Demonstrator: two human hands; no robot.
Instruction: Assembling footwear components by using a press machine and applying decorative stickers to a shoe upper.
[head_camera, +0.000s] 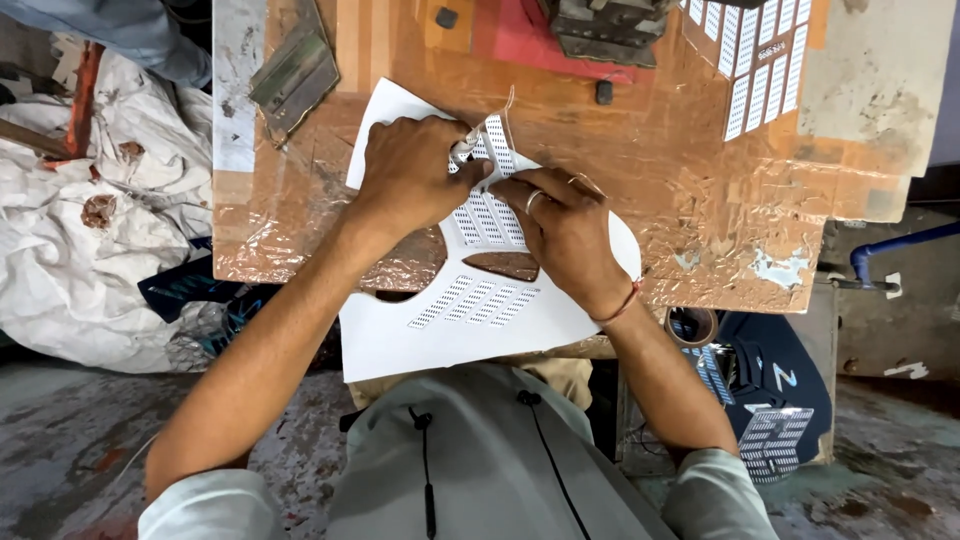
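A white die-cut sheet (470, 325) with perforated strip patterns and curved cut-outs lies on a tape-covered brown worktable (700, 190), hanging over its near edge. My left hand (410, 170) pinches a perforated white strip (497, 140) that curls up from the sheet's top. My right hand (565, 230), with a ring and a red wrist thread, presses on the sheet right beside it, fingertips meeting the left hand at the strip.
A stack of perforated white strips (760, 60) lies at the table's far right. A dark metal machine (605, 30) stands at the far edge, a metal plate (295, 75) at far left. White sacks (90, 230) lie left; a tape roll (692, 325) and dark printed pieces (775, 400) sit lower right.
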